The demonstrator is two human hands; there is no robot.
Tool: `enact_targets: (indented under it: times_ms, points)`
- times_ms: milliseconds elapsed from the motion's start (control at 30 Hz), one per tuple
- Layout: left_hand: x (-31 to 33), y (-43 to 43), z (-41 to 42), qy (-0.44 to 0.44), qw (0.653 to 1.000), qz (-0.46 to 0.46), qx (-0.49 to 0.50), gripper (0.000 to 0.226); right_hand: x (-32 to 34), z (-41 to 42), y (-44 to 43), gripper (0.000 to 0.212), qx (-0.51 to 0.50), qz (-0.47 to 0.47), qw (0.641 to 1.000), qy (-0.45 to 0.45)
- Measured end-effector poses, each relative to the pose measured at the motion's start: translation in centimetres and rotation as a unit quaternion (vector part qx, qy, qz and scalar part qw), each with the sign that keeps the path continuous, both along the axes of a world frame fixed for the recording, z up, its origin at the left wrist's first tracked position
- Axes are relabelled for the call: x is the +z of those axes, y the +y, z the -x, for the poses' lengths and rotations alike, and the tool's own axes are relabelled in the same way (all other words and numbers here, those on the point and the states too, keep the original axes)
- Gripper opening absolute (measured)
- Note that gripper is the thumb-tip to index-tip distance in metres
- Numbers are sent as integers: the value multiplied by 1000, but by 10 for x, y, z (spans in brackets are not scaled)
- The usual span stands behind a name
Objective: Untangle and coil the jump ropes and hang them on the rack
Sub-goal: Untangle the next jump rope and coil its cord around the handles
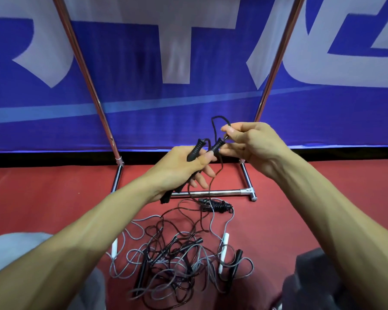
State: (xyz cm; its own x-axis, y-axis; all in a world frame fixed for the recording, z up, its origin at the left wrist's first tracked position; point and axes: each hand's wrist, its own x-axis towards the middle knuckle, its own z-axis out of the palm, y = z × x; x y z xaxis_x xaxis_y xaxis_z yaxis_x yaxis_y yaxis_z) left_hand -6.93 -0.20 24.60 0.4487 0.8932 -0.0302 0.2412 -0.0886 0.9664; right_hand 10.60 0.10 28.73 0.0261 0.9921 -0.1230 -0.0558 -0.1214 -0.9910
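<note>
Where the two hands meet above the floor, a black jump rope [216, 147] is held up in front of the rack [211, 193]. Its two black handles [195, 151] lie side by side across the left hand [179, 168], which grips them with its thumb and curled fingers. The right hand [249, 142] pinches the cord [213, 130] just above the right-side handle, thumb and forefinger closed on it, and a small loop stands up past the fingertips. From the handles the cord hangs down to the red floor [54, 186] towards a tangle of black and grey ropes [177, 260] with white handles [225, 239] among them. A bundled black rope [217, 205] lies just beside the rack's chrome base bar. The rack's uprights [83, 63] rise on either side, before a blue banner [132, 74] with large white letters.
</note>
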Motion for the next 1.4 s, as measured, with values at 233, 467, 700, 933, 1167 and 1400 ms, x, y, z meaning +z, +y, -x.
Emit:
enact_targets:
  times_ms: [233, 467, 700, 933, 1167, 1400]
  points:
    - [3, -2, 0, 38, 999, -8, -7, 26, -7, 9, -4, 10, 99, 22, 995, 12]
    - [3, 1, 17, 413, 873, -259, -9, 39, -29, 7, 1, 23, 14, -89, 937, -338]
    - [5, 0, 21, 466, 847, -235, -100, 33, -43, 33, 0, 35, 164, -21, 973, -160]
    - [8, -1, 30, 503, 820, -243, -126, 31, -40, 33, -6, 52, 300, 35, 924, -235]
    - [13, 4, 28, 370, 905, -204, -38, 40, -30, 22, -8, 54, 220, 2, 967, -127]
    - [10, 3, 25, 297, 936, -188, -8, 21, -23, 8, -8, 46, 91, -31, 995, -24]
